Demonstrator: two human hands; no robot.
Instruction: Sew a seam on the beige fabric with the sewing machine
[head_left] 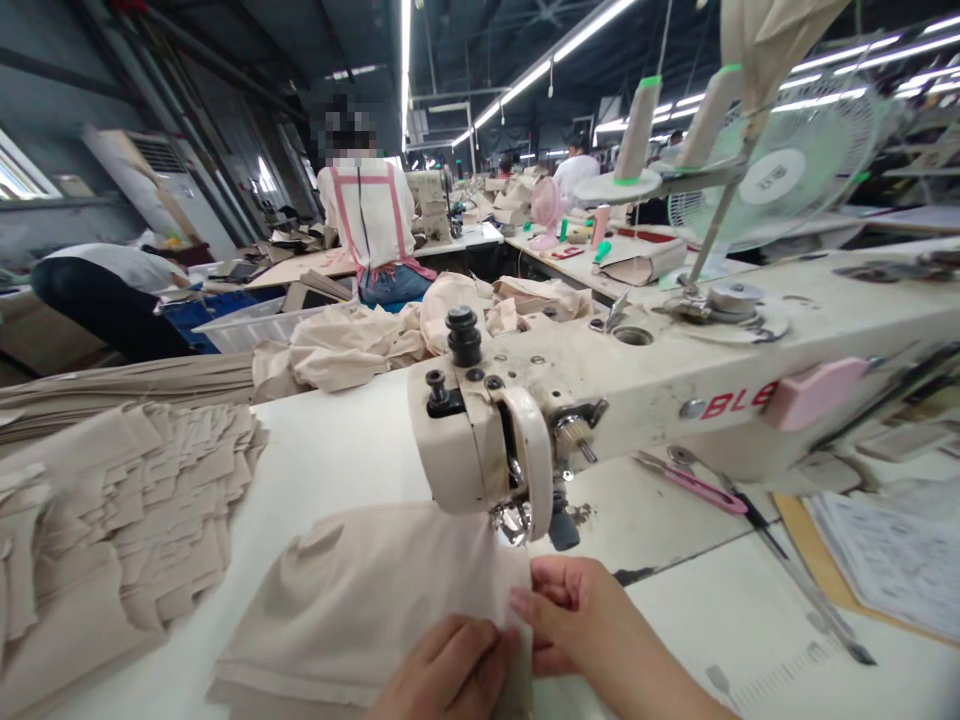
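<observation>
Long rows of workstations run back through a dim factory hall under strip lights, and up close a white sewing table (pixel 337 450) carries a cream industrial sewing machine (pixel 600 390) with red lettering on its arm. Under the presser foot (pixel 517 520) lies a beige fabric piece (pixel 360 600), folded flat on the table and reaching toward the near edge. Resting on the fabric's near right part is the left hand (pixel 442 670), fingers curled loosely and pressing the cloth down. Just beside it, the right hand (pixel 592 620) pinches the fabric's right edge between thumb and fingertips, close in front of the needle area. On the table's left side sits a stack of cut beige pieces (pixel 112 520), fanned in overlapping layers. Pink-handled snips (pixel 697 485) lie behind the machine head, near a ruler (pixel 802 580). 2 thread cones (pixel 637 130) stand on the rack above, with a fan (pixel 795 170) behind them. Farther off, a person in a white top with pink straps (pixel 371 215) stands facing away.
</observation>
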